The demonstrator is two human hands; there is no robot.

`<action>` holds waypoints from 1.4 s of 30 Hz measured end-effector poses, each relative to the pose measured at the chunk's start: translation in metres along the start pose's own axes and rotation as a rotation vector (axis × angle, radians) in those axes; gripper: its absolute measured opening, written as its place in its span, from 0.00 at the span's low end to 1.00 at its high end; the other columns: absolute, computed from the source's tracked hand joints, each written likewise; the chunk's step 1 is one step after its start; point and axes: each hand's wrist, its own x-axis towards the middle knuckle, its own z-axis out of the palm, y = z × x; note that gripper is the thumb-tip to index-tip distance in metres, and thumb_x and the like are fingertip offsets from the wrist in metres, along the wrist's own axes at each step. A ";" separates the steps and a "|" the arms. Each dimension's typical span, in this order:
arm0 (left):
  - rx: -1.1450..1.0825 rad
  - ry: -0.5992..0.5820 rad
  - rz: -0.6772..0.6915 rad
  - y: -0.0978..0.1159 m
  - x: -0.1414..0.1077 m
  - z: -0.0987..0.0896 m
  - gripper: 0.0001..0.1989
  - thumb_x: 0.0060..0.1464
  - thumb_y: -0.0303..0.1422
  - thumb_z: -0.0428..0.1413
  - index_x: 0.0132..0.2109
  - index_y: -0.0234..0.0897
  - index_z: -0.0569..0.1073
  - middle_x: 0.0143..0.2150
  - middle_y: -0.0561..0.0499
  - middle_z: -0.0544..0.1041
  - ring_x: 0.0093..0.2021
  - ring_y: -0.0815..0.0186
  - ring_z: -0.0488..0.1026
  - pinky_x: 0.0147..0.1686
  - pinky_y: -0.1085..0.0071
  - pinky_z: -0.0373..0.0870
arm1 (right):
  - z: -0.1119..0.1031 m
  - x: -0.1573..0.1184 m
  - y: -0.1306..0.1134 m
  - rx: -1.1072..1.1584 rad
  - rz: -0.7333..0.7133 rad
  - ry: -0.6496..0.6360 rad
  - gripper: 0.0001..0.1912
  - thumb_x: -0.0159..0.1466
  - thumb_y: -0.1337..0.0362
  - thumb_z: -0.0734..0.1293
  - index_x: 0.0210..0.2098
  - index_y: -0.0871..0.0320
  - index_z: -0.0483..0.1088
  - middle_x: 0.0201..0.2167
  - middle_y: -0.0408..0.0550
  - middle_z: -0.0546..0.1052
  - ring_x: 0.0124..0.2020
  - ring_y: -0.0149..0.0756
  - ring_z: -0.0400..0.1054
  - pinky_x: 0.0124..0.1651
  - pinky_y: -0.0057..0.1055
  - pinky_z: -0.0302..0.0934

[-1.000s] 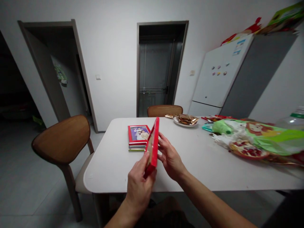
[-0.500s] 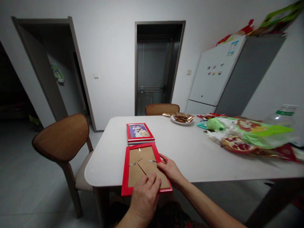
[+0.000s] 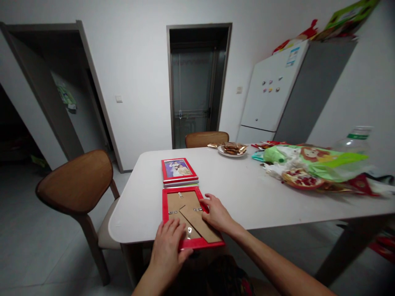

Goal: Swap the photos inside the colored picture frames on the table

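Observation:
A red picture frame (image 3: 203,242) lies face down at the table's front edge, its brown backboard (image 3: 174,200) up. Small metal clips (image 3: 189,233) and an angled stand flap (image 3: 197,222) show on the board. My left hand (image 3: 169,246) grips the lower left corner, fingers on the rim and thumb at the near edge. On the opposite side, my right hand (image 3: 217,213) holds the right rim, its fingertips by the flap. Just beyond lies a second red frame (image 3: 179,169), face up with a photo, on top of other flat pieces.
A plate (image 3: 232,153) of wrapped snacks sits at the table's far side. To the right are a green plastic bag (image 3: 333,164), a cut pomegranate (image 3: 302,179) and a clear bottle (image 3: 353,142). Wooden chairs (image 3: 77,181) stand left and behind.
My left hand has moved left from the lower backboard to the frame's corner, uncovering the lower clip. My right hand stays at the right rim. The view has shifted slightly.

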 end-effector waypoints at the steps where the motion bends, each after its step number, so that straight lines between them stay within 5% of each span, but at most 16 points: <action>1: -0.021 -0.020 -0.034 -0.005 -0.001 -0.004 0.23 0.41 0.34 0.58 0.47 0.35 0.67 0.52 0.39 0.66 0.54 0.51 0.59 0.51 0.49 0.54 | -0.001 0.002 -0.001 -0.013 -0.042 -0.022 0.16 0.49 0.69 0.60 0.37 0.60 0.70 0.45 0.53 0.65 0.45 0.37 0.60 0.46 0.28 0.53; 7: -0.168 -0.067 -0.049 -0.016 -0.001 -0.009 0.09 0.41 0.33 0.58 0.33 0.36 0.69 0.51 0.40 0.67 0.55 0.56 0.58 0.52 0.59 0.56 | -0.002 0.016 -0.009 -0.111 -0.023 -0.080 0.11 0.52 0.69 0.59 0.30 0.60 0.72 0.34 0.51 0.69 0.32 0.33 0.64 0.34 0.25 0.54; 13: -0.236 -0.054 -0.074 -0.016 -0.001 -0.010 0.09 0.39 0.30 0.59 0.32 0.37 0.68 0.52 0.41 0.66 0.55 0.56 0.58 0.52 0.58 0.56 | -0.001 0.012 -0.014 -0.148 -0.010 -0.015 0.13 0.55 0.65 0.58 0.35 0.59 0.72 0.36 0.53 0.70 0.34 0.36 0.64 0.35 0.28 0.55; 17: -0.261 -0.050 -0.079 -0.018 -0.003 -0.008 0.10 0.39 0.31 0.59 0.31 0.37 0.68 0.53 0.42 0.66 0.56 0.57 0.57 0.52 0.58 0.57 | -0.008 -0.006 -0.019 -0.003 -0.229 -0.048 0.15 0.52 0.66 0.61 0.40 0.55 0.71 0.45 0.51 0.67 0.47 0.40 0.58 0.48 0.34 0.52; 21: -0.265 -0.037 -0.077 -0.019 -0.003 -0.004 0.09 0.39 0.31 0.59 0.32 0.37 0.68 0.52 0.41 0.66 0.56 0.56 0.57 0.52 0.58 0.56 | -0.012 -0.021 -0.031 0.196 -0.434 -0.285 0.14 0.50 0.69 0.63 0.35 0.52 0.73 0.45 0.47 0.67 0.45 0.36 0.60 0.47 0.31 0.54; 24: -0.275 -0.025 -0.081 -0.019 -0.003 -0.004 0.09 0.39 0.31 0.58 0.32 0.37 0.69 0.51 0.42 0.67 0.55 0.56 0.58 0.52 0.57 0.57 | -0.009 -0.023 -0.038 0.190 -0.469 -0.276 0.11 0.51 0.68 0.64 0.32 0.51 0.74 0.43 0.46 0.68 0.44 0.36 0.60 0.47 0.32 0.53; 30: -0.264 -0.019 -0.105 -0.019 -0.003 -0.003 0.10 0.39 0.31 0.58 0.33 0.36 0.70 0.53 0.42 0.66 0.55 0.56 0.58 0.53 0.57 0.55 | 0.004 -0.020 -0.041 0.146 -0.438 -0.144 0.06 0.52 0.65 0.65 0.29 0.51 0.74 0.39 0.45 0.70 0.42 0.36 0.60 0.46 0.34 0.52; 34: -0.264 -0.015 -0.098 -0.022 -0.003 0.001 0.13 0.39 0.33 0.58 0.36 0.34 0.71 0.52 0.40 0.66 0.55 0.56 0.59 0.53 0.58 0.56 | 0.008 -0.008 -0.052 0.139 -0.379 -0.105 0.11 0.55 0.64 0.61 0.36 0.55 0.72 0.38 0.47 0.71 0.41 0.35 0.61 0.45 0.31 0.53; 42: -0.281 -0.005 -0.079 -0.020 -0.002 -0.002 0.24 0.37 0.29 0.59 0.46 0.32 0.67 0.52 0.40 0.66 0.54 0.57 0.60 0.53 0.59 0.57 | 0.035 0.030 -0.083 -0.056 -0.249 -0.110 0.10 0.57 0.63 0.60 0.32 0.57 0.72 0.33 0.49 0.71 0.37 0.34 0.63 0.40 0.29 0.54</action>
